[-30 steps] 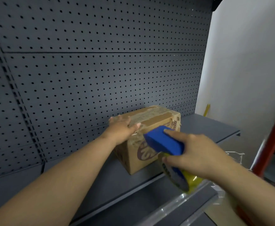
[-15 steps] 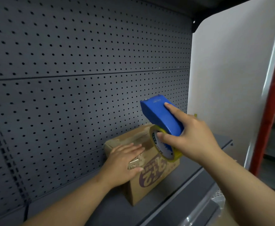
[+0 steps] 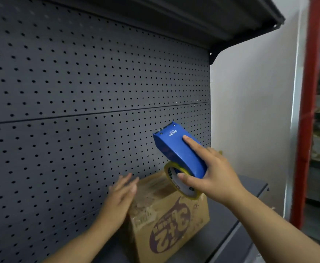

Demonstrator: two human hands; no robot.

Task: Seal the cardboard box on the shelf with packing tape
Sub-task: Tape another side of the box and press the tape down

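Both forearms are bare, no sleeves showing; the left hand (image 3: 120,196) and right hand (image 3: 212,177) wear no gloves.

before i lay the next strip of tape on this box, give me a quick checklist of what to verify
1. Tape dispenser gripped by right hand: ok.
2. Dispenser touching the cardboard box: not ok, it is raised above the top.
3. Left hand steadying the box: cannot tell, it is blurred at the box's left edge.
4. Box resting on the shelf: ok.
5. Top flaps lying flat: ok, older tape shows there.
6. Free tape end ready: cannot tell.
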